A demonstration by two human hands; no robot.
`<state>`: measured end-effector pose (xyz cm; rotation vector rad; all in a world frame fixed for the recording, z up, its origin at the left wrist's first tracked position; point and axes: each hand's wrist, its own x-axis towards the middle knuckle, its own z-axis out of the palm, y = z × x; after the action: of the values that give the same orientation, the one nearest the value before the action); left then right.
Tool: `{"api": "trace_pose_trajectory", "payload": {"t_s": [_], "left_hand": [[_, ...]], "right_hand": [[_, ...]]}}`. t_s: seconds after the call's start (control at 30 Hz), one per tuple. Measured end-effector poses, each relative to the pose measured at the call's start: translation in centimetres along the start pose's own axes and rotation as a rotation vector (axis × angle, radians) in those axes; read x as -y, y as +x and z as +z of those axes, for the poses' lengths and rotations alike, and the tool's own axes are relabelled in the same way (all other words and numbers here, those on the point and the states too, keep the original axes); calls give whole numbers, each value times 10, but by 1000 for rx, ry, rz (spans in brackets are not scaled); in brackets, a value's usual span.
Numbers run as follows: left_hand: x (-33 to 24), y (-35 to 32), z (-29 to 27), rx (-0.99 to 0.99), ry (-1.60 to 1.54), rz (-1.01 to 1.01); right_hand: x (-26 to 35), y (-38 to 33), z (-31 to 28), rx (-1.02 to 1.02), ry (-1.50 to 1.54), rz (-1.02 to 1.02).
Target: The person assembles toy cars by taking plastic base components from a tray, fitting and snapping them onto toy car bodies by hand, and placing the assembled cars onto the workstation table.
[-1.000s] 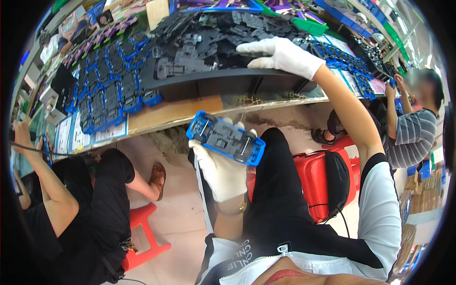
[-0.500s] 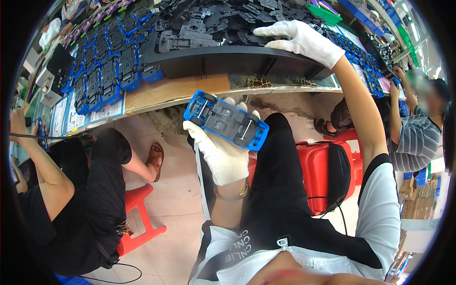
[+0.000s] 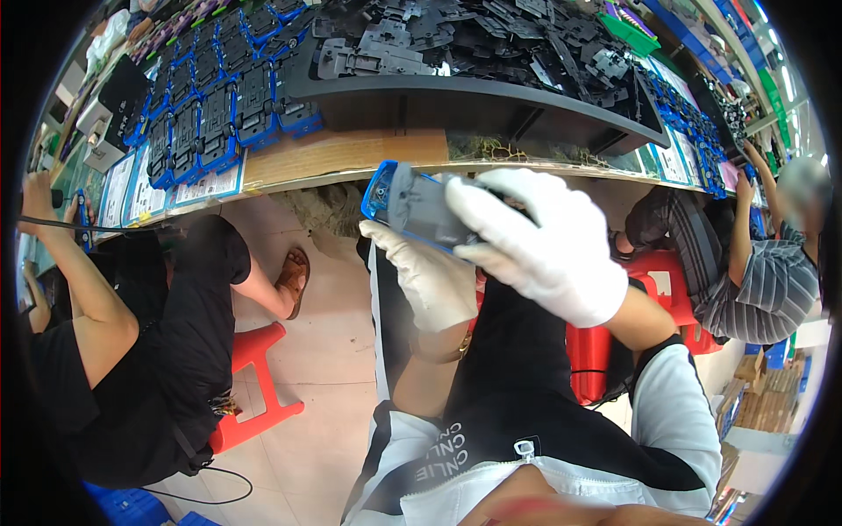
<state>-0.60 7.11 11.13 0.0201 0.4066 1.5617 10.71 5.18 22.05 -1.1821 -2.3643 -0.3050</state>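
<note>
Since a moment ago the right hand [image 3: 544,245] has left the black tray [image 3: 474,96] of dark parts and now closes over the blue-framed grey fixture [image 3: 419,209] — held below the bench edge, gripped from beneath by the left hand [image 3: 430,276]. White printed sheets [image 3: 206,186] lie under blue fixtures on the bench at left.

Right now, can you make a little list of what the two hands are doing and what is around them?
left hand: white glove, holds the blue frame from below
right hand: white glove, laid over the frame
blue frame: grey part sits in it
black tray: on the bench, heaped with dark parts
blue frames: rows on the bench
red stool: on the floor
</note>
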Motion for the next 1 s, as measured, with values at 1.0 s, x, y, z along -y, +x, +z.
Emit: {"api": "trace_pose_trajectory", "payload": {"t_s": [1.0], "left_hand": [[4, -5, 7, 127, 83, 94]], "right_hand": [[-2, -36, 28, -30, 1121, 872]]}}
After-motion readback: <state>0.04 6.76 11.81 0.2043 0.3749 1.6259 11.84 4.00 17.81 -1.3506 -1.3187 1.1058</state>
